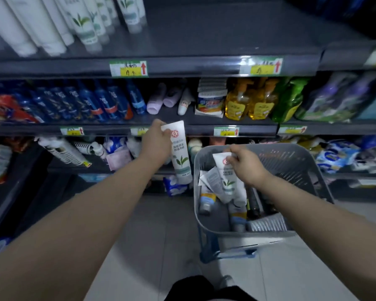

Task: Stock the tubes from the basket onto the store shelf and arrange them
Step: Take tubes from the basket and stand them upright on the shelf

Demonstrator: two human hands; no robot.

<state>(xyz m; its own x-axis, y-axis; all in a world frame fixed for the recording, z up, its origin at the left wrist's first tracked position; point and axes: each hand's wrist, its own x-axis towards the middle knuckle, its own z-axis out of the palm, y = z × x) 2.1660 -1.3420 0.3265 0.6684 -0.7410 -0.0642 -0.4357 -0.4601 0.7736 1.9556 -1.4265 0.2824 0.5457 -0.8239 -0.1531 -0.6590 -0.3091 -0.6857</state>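
My left hand (155,141) holds a white tube with a green leaf print (181,157) by its crimped end, cap hanging down, in front of the middle shelf edge. My right hand (246,165) pinches the top of a second white leaf tube (226,181) inside the grey basket (295,157). Several more tubes (237,216) lie at the basket's bottom. A row of matching white tubes (85,25) stands on the top shelf (204,35) at the left; the shelf's right part is bare.
Blue bottles (85,103), pale roll-ons (159,101), yellow bottles (245,103) and green refill bags (291,98) fill the middle shelf. Packets crowd the lower shelf (74,153). The basket rests on a blue stand (228,253) over a tiled floor (150,235).
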